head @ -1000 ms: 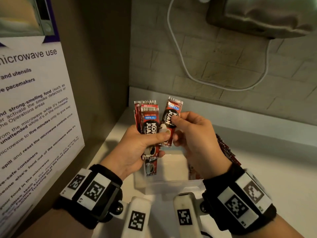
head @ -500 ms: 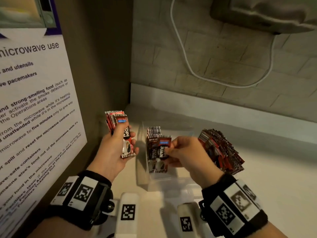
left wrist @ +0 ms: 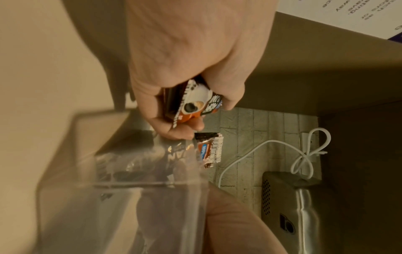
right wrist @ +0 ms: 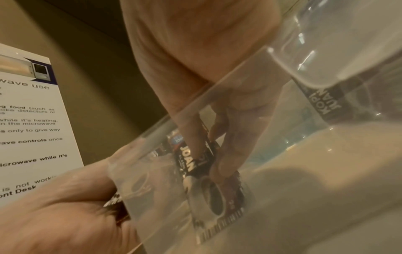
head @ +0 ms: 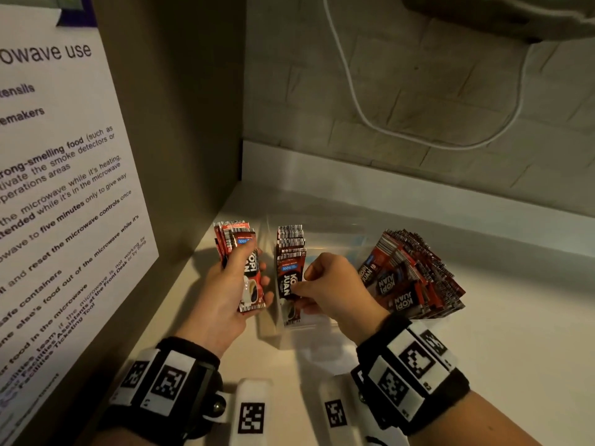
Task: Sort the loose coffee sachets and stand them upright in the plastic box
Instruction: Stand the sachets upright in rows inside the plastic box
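Since a second ago both my hands have come down from chest height, and the sachet [head: 289,286] I pinched in the air now stands in the box [head: 322,329]. From the head view, my right hand [head: 335,286] reaches into the clear box, thumb and fingers pinching that sachet at the front of a row [head: 290,241] of upright ones along the left wall. My left hand [head: 225,292] sits just left of the box, fingers and thumb curled round a stack [head: 240,252] of sachets held upright, thumb pressed on the front one. To the right, a fanned pile [head: 415,275] of sachets leans in the far end of the box; whether it rests inside or against the wall, I cannot tell from above. The right wrist view adds what my head cannot see: through the box's wall, my fingertips [right wrist: 219,170] press the sachet's face, and its lower edge sits close to the floor of the box, though touching or not is blurred. The left wrist view shows the stack's bottom ends clamped in my fist, and the row's tops poking over the box rim. Only the head view takes in the white cable [head: 354,91] looping on the tiled wall and the microwave notice [head: 64,188] at my left.
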